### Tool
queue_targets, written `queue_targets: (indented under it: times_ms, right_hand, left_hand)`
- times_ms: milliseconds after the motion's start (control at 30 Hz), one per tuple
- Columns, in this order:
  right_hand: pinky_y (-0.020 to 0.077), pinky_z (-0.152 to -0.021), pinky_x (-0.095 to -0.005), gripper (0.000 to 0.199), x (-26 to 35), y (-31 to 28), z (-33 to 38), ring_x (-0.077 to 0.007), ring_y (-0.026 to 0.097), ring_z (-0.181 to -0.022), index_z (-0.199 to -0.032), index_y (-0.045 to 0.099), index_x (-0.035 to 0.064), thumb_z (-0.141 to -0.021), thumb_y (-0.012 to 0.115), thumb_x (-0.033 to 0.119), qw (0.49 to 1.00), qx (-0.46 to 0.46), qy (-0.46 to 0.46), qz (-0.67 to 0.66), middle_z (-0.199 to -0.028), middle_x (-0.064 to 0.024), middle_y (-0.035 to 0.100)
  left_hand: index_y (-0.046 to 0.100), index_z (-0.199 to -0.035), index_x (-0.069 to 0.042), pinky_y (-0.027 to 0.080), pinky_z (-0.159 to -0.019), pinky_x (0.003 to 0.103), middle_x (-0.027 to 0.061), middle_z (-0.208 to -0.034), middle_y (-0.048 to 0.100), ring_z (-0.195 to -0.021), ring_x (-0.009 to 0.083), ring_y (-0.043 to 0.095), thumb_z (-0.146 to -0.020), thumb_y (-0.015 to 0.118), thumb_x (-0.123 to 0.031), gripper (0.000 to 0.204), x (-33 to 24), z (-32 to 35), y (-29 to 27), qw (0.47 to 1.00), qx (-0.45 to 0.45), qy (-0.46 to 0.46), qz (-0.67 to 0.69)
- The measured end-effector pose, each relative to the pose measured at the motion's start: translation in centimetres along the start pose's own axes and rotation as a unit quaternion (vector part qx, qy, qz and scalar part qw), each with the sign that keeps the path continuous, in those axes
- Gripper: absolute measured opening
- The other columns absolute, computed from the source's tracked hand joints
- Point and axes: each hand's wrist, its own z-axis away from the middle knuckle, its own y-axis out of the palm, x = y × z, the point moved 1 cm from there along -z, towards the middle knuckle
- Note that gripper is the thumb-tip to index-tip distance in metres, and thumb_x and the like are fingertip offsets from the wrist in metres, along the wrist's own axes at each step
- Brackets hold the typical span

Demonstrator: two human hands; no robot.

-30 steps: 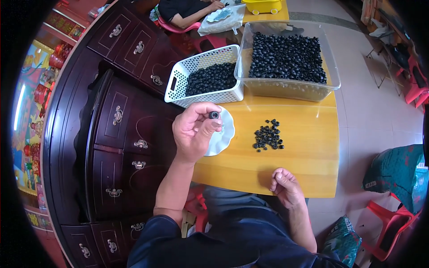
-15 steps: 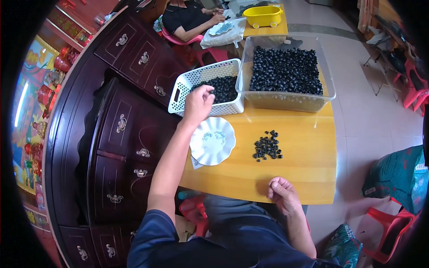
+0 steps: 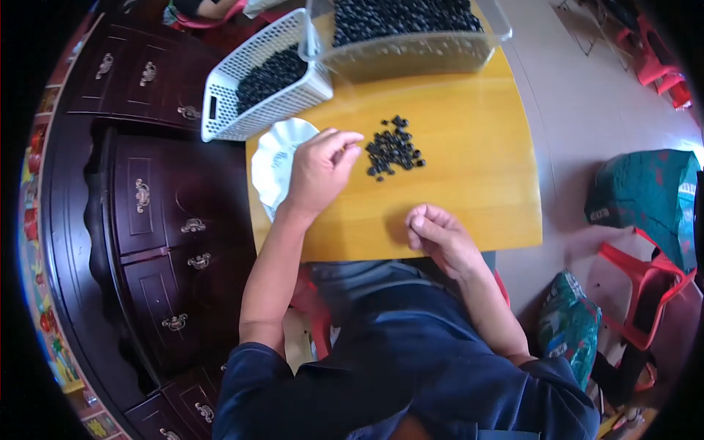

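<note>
Head view: small black pieces (image 3: pixel 396 150), piled mid-tabletop (image 3: pixel 477 180), look light, firm and perhaps slick, best pinched across their rounded sides. The left hand (image 3: pixel 323 169) hovers beside them, the right hand (image 3: pixel 440 238) curls by the near edge; whether either is closed on anything, I cannot tell. A perforated white basket (image 3: pixel 286 106) at the far-left corner and a clear bin (image 3: pixel 411 60) along the far edge hold more; the scalloped plate (image 3: pixel 265 165) sits at the left edge.

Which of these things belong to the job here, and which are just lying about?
Probably part of the job:
black pieces piled beside the left hand
perforated white basket and clear bin, both holding more
white plate, partly hidden by that hand

Apparently just around:
large teal bag
smaller teal bag
dark drawer cabinet
</note>
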Motion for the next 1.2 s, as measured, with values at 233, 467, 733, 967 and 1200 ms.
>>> queue_targets:
  times_ms: [233, 467, 733, 967, 1200]
  right_hand:
    - [0.0455, -0.066, -0.021, 0.014, 0.3, 0.4, 0.6, -0.0087, 0.056, -0.07, -0.099, 0.063, 0.0055, -0.097, 0.064, 0.02, 1.0, -0.012, -0.001, 0.005, -0.078, 0.0, 0.061]
    - [0.0457, -0.067, -0.0211, 0.015, 0.4, 0.4, 0.8, -0.0086, 0.056, -0.071, -0.1, 0.063, 0.0047, -0.097, 0.064, 0.019, 1.0, 0.005, 0.001, -0.002, -0.079, 0.0, 0.061]
    - [0.0459, -0.068, -0.0213, 0.015, 0.4, 0.3, 0.6, -0.0085, 0.056, -0.071, -0.1, 0.063, 0.0047, -0.098, 0.063, 0.02, 1.0, 0.009, -0.008, 0.0, -0.08, 0.0001, 0.062]
    - [0.046, -0.067, -0.0214, 0.015, 0.6, 0.4, 0.6, -0.0087, 0.057, -0.07, -0.099, 0.064, 0.0048, -0.098, 0.063, 0.019, 1.0, -0.005, -0.002, 0.003, -0.079, 0.0, 0.062]
    - [0.046, -0.067, -0.0217, 0.014, 0.5, 0.5, 0.4, -0.0089, 0.056, -0.07, -0.1, 0.064, 0.0046, -0.098, 0.063, 0.019, 1.0, 0.003, -0.006, 0.006, -0.079, -0.0001, 0.062]
  left_hand:
    - [0.07, -0.096, -0.004, 0.05, -0.061, 0.031, 0.0076, -0.082, 0.066, -0.067, 0.0198, 0.062, -0.081, 0.071, -0.002, 0.015, -0.6, 2.5, 5.4, 1.0, 0.024, 0.019, 0.007]
    - [0.069, -0.091, -0.01, 0.053, -0.066, 0.038, 0.007, -0.088, 0.066, -0.078, 0.0283, 0.066, -0.08, 0.072, -0.011, 0.012, -0.7, 2.8, 6.1, 0.997, 0.039, 0.026, -0.063]
    - [0.069, -0.092, -0.008, 0.053, -0.068, 0.038, 0.0077, -0.087, 0.065, -0.079, 0.0289, 0.066, -0.078, 0.073, -0.009, 0.014, -0.1, 2.7, 6.1, 0.999, 0.02, 0.018, -0.046]
    - [0.068, -0.092, -0.008, 0.053, -0.069, 0.04, 0.0079, -0.087, 0.064, -0.081, 0.0296, 0.065, -0.079, 0.072, -0.009, 0.014, 0.0, 2.7, 6.1, 0.995, 0.029, 0.034, -0.091]
    - [0.067, -0.091, -0.008, 0.051, -0.07, 0.041, 0.0077, -0.085, 0.062, -0.082, 0.0295, 0.064, -0.08, 0.073, -0.011, 0.013, 0.3, 2.6, 5.8, 0.989, 0.04, 0.038, -0.135]
